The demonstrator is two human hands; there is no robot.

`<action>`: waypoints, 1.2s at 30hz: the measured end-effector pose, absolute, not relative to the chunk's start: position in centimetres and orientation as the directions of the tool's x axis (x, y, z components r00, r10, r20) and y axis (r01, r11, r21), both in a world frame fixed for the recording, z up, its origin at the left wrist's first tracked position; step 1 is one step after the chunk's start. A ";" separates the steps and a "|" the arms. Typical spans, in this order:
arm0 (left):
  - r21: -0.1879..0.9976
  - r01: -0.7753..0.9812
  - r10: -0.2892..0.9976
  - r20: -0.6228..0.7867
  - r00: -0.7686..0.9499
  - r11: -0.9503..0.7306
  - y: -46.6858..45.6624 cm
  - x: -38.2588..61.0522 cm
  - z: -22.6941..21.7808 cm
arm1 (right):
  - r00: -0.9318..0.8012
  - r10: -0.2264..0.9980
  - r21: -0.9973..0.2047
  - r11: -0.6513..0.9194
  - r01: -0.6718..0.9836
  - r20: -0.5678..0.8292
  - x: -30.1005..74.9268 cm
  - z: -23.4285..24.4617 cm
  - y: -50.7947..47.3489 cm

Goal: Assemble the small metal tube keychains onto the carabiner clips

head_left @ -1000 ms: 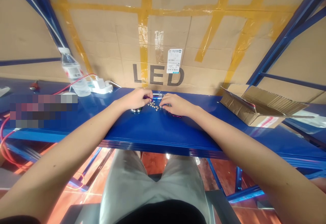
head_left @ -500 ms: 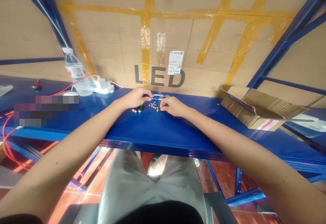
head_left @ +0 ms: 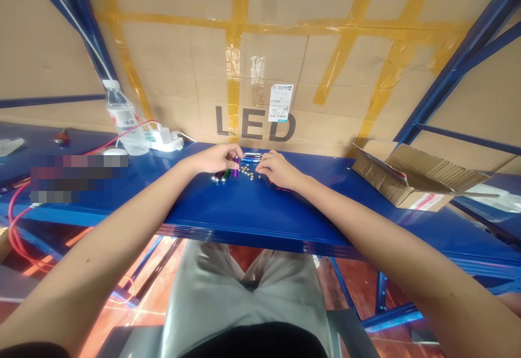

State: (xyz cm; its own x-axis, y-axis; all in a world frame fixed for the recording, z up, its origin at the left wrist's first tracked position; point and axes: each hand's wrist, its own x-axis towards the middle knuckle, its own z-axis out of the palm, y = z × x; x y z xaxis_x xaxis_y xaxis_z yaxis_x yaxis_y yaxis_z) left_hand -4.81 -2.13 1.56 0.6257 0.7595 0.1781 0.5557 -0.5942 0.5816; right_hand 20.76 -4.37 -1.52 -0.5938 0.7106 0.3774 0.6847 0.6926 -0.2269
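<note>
My left hand (head_left: pixel 224 157) is closed around a small purple metal tube (head_left: pixel 236 167), held upright between thumb and fingers. Right of it lies a loose heap of tiny gold-coloured parts (head_left: pixel 246 170) on the blue tabletop. At the right edge of that heap my right hand (head_left: pixel 277 168) has its fingertips pinched together; what they hold, if anything, is too small to make out. Green and dark tubes with shiny ends (head_left: pixel 222 176) lie beneath my left hand. Blue and silver tubes (head_left: pixel 251 157) lie between the hands, farther back. A dark pink object (head_left: pixel 280 186) is partly covered by my right hand.
An open cardboard box (head_left: pixel 411 184) stands at the right. At the left are a water bottle (head_left: pixel 126 122), a white power strip (head_left: pixel 169 142) and a red cable (head_left: pixel 16 217). A large taped cardboard sheet (head_left: pixel 183 76) rises behind the blue table (head_left: pixel 252 211).
The purple tube, mostly hidden before, now stands upright in my left hand, which has shifted slightly left and down. My right hand has moved slightly away from the gold parts.
</note>
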 end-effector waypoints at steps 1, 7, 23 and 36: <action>0.606 0.531 0.766 0.216 0.606 -0.592 -1.9 -4.9 1.5 | -0.579 0.709 -0.230 0.691 0.686 0.403 20.8 -1.4 -4.5; 0.580 0.536 0.770 0.288 0.569 -0.613 -2.5 -5.0 1.9 | -0.512 0.707 -0.268 0.680 0.683 0.488 21.4 -0.7 -5.3; 0.301 0.644 0.692 0.084 0.717 -0.703 -3.8 -4.3 2.3 | -0.489 0.710 -0.273 0.670 0.690 0.507 21.9 -0.8 -5.4; 0.414 0.675 0.775 0.137 0.617 -0.611 -2.2 -6.8 2.1 | -0.441 0.730 -0.296 0.640 0.709 0.522 22.9 -0.8 -4.8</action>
